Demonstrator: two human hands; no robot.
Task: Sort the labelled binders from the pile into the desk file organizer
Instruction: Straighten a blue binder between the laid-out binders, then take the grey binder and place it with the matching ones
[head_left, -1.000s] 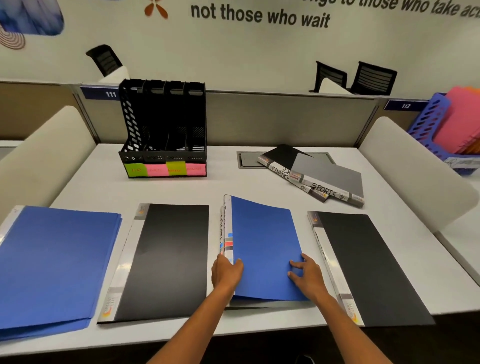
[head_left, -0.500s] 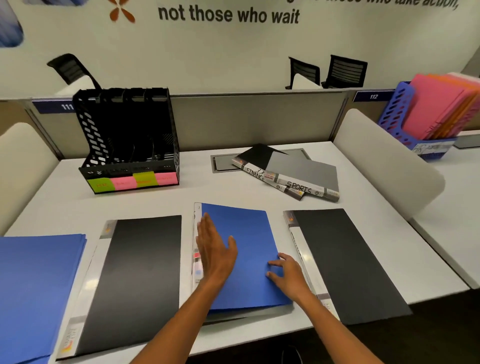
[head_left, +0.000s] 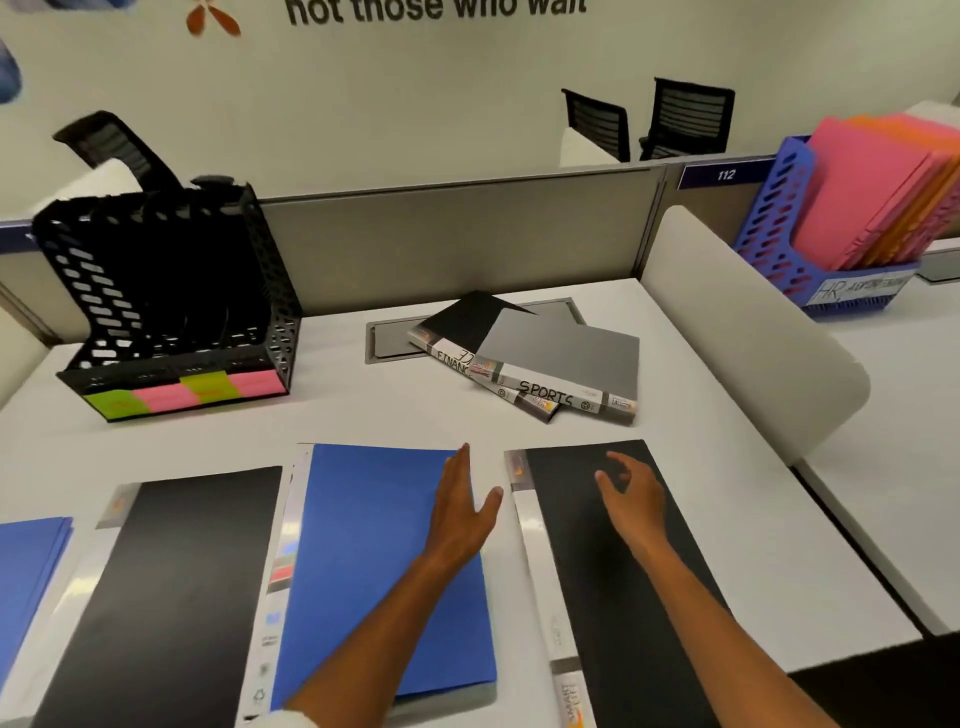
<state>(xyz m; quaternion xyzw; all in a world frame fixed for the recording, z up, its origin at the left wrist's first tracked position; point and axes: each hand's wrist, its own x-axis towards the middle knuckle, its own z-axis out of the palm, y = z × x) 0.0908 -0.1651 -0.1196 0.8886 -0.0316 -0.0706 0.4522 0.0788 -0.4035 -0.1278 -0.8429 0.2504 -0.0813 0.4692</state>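
The pile of labelled binders (head_left: 540, 364) is seen at the back of the white counter (head_left: 363, 415), right of the black file organizer (head_left: 171, 312), with "SPORTS" read on the top spine and "FINANC" partly shown on the one below. The left hand (head_left: 462, 499) is stretched flat over the blue folder (head_left: 384, 561), fingers straight and thumb spread, while the right hand (head_left: 631, 493) is held over the right black folder (head_left: 613, 571), fingers loosely curled on nothing. Two black folders are counted flat in front, and "112" is read on the partition tag (head_left: 725, 174).

Labelled binders (head_left: 545, 371) piled askew mid-desk, black mesh organizer (head_left: 171, 306) upright, slots empty, far left
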